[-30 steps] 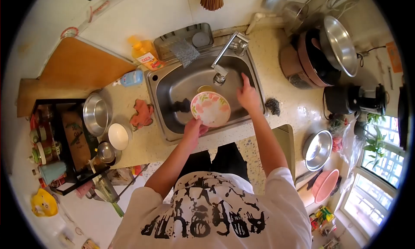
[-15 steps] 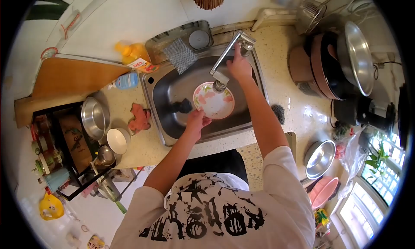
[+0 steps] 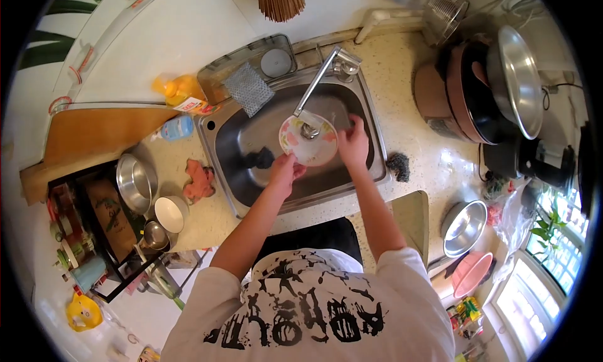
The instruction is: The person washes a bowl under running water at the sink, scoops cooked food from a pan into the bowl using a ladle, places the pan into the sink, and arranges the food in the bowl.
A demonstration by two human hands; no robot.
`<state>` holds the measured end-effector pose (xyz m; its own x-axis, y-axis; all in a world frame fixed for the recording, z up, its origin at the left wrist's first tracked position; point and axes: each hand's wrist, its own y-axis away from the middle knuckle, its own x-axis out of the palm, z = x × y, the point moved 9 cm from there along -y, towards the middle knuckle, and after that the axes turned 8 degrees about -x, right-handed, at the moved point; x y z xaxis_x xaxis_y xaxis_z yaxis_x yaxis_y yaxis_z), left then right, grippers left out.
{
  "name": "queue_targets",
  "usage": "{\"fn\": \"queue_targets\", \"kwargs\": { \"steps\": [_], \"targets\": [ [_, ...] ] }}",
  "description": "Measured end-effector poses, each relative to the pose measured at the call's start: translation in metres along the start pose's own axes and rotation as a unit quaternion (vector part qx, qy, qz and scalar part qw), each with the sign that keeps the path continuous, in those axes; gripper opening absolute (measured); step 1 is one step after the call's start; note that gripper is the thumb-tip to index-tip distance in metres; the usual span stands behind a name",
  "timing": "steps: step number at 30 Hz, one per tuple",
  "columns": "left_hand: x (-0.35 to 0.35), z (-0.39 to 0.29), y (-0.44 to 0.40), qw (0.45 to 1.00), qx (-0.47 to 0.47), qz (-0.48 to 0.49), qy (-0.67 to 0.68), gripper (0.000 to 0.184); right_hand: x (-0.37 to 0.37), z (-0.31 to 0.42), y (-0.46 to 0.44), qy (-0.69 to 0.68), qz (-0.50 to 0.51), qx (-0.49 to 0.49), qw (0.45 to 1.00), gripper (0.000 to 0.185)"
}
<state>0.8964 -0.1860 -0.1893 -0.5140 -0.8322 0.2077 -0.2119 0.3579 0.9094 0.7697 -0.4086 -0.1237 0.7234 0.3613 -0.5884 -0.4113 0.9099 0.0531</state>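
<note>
A round plate with a pink and green floral pattern (image 3: 317, 153) is held over the metal sink (image 3: 242, 189), under the spout of the faucet (image 3: 322, 73). My left hand (image 3: 287, 173) grips its lower left edge, fingers wrapped on the rim. At the plate's right edge is my right hand (image 3: 353, 143); its fingers are close to the rim, and whether they grip it is hard to tell. A dark scrubber or cloth (image 3: 259, 158) lies in the sink, left of the plate.
Left of the sink are an orange cloth (image 3: 198, 181), a blue bottle (image 3: 176, 128), a yellow bottle (image 3: 182, 93) and metal bowls (image 3: 136, 185). A drying rack (image 3: 217, 70) stands behind. On the right are a steel scourer (image 3: 398, 166), a cooker (image 3: 440, 101) and a metal basin (image 3: 465, 229).
My right hand reached up to the faucet and has come back down beside the plate. The plate has moved up under the spout in my left hand.
</note>
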Motion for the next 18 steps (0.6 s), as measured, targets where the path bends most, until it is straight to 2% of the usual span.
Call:
{"fn": "queue_targets", "kwargs": {
  "steps": [2, 3, 5, 8, 11, 15, 18],
  "targets": [
    [-0.001, 0.003, -0.012, 1.000, -0.009, 0.003, 0.006, 0.028, -0.003, -0.021, 0.037, 0.001, -0.068, 0.010, 0.998, 0.043],
    [-0.002, 0.003, -0.017, 1.000, -0.013, 0.003, 0.010, 0.028, 0.006, -0.040, 0.051, -0.087, -0.048, 0.099, 0.990, 0.040],
    [-0.001, 0.000, -0.023, 0.999, -0.029, 0.013, -0.002, 0.029, 0.030, -0.068, 0.081, -0.259, -0.007, 0.272, 0.927, 0.037],
    [0.001, -0.007, -0.022, 0.998, -0.049, 0.037, -0.026, 0.032, 0.031, -0.048, 0.102, -0.375, 0.089, 0.422, 0.820, 0.039],
    [-0.002, -0.016, -0.019, 0.993, -0.066, 0.065, -0.068, 0.034, 0.040, -0.059, 0.104, -0.398, 0.140, 0.411, 0.808, 0.037],
    [-0.007, -0.023, -0.022, 0.988, -0.069, 0.097, -0.093, 0.037, 0.042, -0.049, 0.100, -0.358, 0.199, 0.361, 0.838, 0.029],
    [-0.009, -0.017, -0.021, 0.998, -0.040, 0.056, -0.005, 0.040, 0.049, -0.041, 0.107, -0.359, 0.192, 0.348, 0.844, 0.025]
  ]
}}
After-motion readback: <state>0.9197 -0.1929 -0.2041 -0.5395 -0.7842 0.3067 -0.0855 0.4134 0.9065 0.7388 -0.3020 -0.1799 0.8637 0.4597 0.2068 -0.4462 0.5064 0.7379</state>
